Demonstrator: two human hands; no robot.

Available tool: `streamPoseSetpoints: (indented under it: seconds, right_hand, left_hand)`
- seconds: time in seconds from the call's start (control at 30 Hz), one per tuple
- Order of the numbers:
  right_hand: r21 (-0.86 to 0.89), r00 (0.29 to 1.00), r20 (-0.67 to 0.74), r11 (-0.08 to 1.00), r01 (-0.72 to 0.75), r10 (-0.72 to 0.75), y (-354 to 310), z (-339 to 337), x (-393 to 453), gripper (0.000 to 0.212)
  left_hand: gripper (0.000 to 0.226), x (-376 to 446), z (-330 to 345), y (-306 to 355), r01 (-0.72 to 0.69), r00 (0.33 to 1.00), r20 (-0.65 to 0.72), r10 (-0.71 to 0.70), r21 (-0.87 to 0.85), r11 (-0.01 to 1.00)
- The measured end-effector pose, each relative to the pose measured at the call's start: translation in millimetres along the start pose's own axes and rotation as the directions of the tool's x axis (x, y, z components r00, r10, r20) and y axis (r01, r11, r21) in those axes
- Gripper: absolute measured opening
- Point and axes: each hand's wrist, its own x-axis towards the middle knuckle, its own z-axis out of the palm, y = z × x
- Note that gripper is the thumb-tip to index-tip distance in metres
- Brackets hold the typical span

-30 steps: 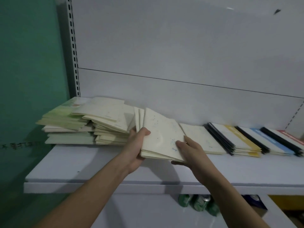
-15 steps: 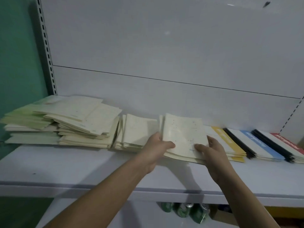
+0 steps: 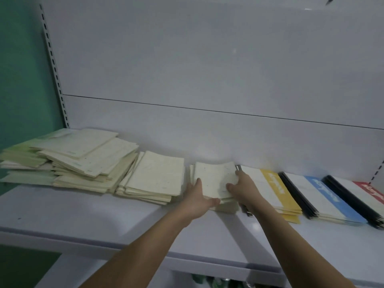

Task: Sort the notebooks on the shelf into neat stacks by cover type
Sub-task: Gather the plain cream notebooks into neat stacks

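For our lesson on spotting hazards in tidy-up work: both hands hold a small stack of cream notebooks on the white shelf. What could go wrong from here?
1. The small stack of cream notebooks sits close to the yellow-striped stack with black spines; setting it down carelessly could mix cover types.
2. The left hand and right hand grip only the edges, so inner notebooks might slide out.
3. The big, splayed cream pile at the left could topple if nudged.
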Motion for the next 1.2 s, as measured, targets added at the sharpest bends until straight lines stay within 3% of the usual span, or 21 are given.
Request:
streamPoseSetpoints:
  seconds: [0.07,0.17,0.3,0.4,0.53,0.6,0.7,0.8,1.07,1.2]
  right_hand:
    - [-0.165,0.998,0.062,0.986,-0.009,0.020,5.6,5.9,8.9,0.041]
    - [-0.337,0.991,0.120,0.942,-0.007,0.051,15.2,14.9,19.5,0.034]
    - [-0.408,0.985,0.168,0.913,0.029,0.044,14.8,16.6,18.9,0.035]
    - [-0.343,0.987,0.163,0.937,0.063,-0.006,14.6,10.8,9.8,0.045]
    - [-0.245,0.979,-0.008,0.950,0.195,-0.204,4.5,-1.4,-0.7,0.041]
    - [-0.140,0.963,-0.022,0.954,0.264,-0.270,-9.3,-4.9,-6.9,0.034]
    - [0.065,0.933,0.068,0.935,0.349,-0.353,-31.9,7.9,-23.5,0.025]
    - [0.103,0.894,0.116,0.901,0.422,-0.432,-48.5,42.0,-36.7,0.025]
    - [-0.241,0.796,0.144,0.759,0.605,-0.588,-106.0,110.4,-42.1,0.055]
    - [-0.401,0.839,0.321,0.739,0.541,-0.440,-121.0,131.4,-42.3,0.079]
  left_hand:
    - [0.102,1.1,4.7,1.4,0.019,1.000,0.012,-0.021,0.164,0.986]
    - [0.093,3.6,12.3,4.8,0.033,0.999,-0.033,-0.023,0.346,0.938]
    - [0.087,7.5,16.9,5.9,0.053,0.996,-0.084,-0.019,0.433,0.900]
    - [0.082,1.9,10.1,7.9,-0.054,0.984,-0.126,0.124,0.455,0.889]
    - [0.064,-19.2,-30.7,13.9,-0.210,0.925,-0.230,0.301,0.350,0.913]
    - [0.053,-26.0,-60.2,7.3,-0.191,0.905,-0.294,0.307,0.365,0.911]
    - [0.044,-32.9,-100.6,-16.8,-0.070,0.899,-0.373,0.229,0.392,0.917]
    - [0.042,-44.9,-129.2,-45.8,0.045,0.892,-0.422,0.158,0.433,0.900]
    - [0.035,-72.1,-168.3,-74.9,0.081,0.876,-0.425,0.226,0.593,0.801]
    - [0.034,-77.7,-182.0,-84.0,-0.003,0.893,-0.364,0.264,0.582,0.813]
